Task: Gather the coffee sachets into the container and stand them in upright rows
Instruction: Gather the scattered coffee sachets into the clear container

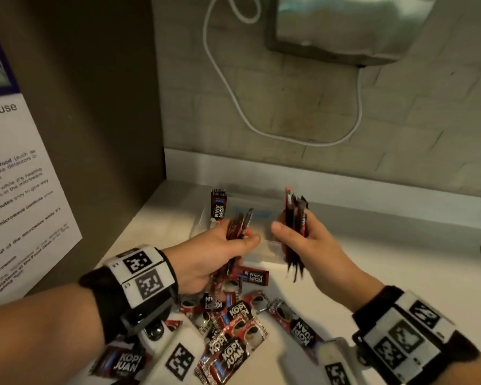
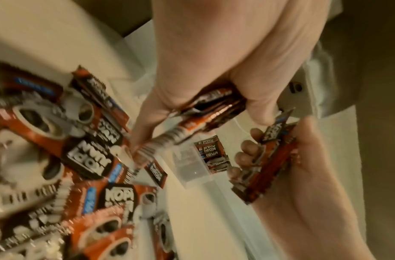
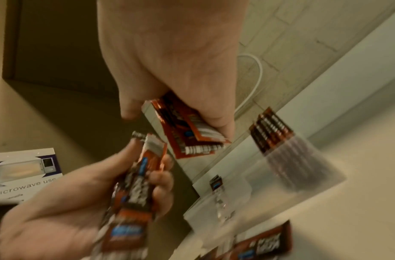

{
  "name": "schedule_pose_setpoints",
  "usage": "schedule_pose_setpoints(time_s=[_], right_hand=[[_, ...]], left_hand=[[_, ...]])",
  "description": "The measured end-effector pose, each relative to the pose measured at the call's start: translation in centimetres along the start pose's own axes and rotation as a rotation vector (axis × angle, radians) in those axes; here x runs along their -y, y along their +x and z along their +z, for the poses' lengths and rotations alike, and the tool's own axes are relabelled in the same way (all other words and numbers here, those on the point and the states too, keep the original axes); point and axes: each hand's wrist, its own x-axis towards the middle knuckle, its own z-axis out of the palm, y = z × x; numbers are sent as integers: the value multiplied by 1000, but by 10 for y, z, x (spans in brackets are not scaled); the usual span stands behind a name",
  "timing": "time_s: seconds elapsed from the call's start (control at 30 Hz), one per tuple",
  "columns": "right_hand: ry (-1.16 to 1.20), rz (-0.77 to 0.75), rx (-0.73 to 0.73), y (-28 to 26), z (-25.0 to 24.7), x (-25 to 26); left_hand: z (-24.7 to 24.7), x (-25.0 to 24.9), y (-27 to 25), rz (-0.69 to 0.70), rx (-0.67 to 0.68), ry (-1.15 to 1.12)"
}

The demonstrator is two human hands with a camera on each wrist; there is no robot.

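Glossy red-and-black foil sachets litter the white table; each hand, left hand and right hand, clutches a bundle above the clear plastic container, where a few stand upright.

container behind hands | loose sachets in front | counter under
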Motion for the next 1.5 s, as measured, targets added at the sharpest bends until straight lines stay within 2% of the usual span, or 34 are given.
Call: schedule_pose_setpoints(time_s=[0.13, 0.23, 0.43, 0.6, 0.67, 0.77, 0.87, 1.0, 1.17, 1.33, 1.4, 1.5], right_hand=[[234, 94, 49, 7, 27, -3], [411, 147, 109, 9, 40, 4], [563, 141, 93, 20, 44, 2], [431, 63, 119, 24, 39, 5], [365, 44, 42, 27, 33, 8], [124, -101, -192, 38, 18, 6], [105, -188, -448, 46, -8, 1], [95, -156, -643, 55, -36, -12], [46, -76, -687, 59, -52, -36], [53, -29, -669, 58, -51, -45], [51, -21, -656, 59, -50, -47], [51, 15, -620, 61, -49, -50]], left_hand=[[12, 4, 16, 12, 102, -310], [19, 9, 31, 36, 133, -405], [26, 8, 44, 118, 5, -404], [28, -4, 53, 255, -178, -343], [27, -12, 62, 278, -212, -314], [21, -29, 81, 357, -291, -291], [14, -40, 99, 356, -287, -208], [10, -33, 127, 308, -285, -7], [17, -26, 151, 304, -233, 128], [23, -24, 170, 368, -298, 127], [25, -16, 178, 334, -290, 219], [27, -4, 184, 176, -163, 448]])
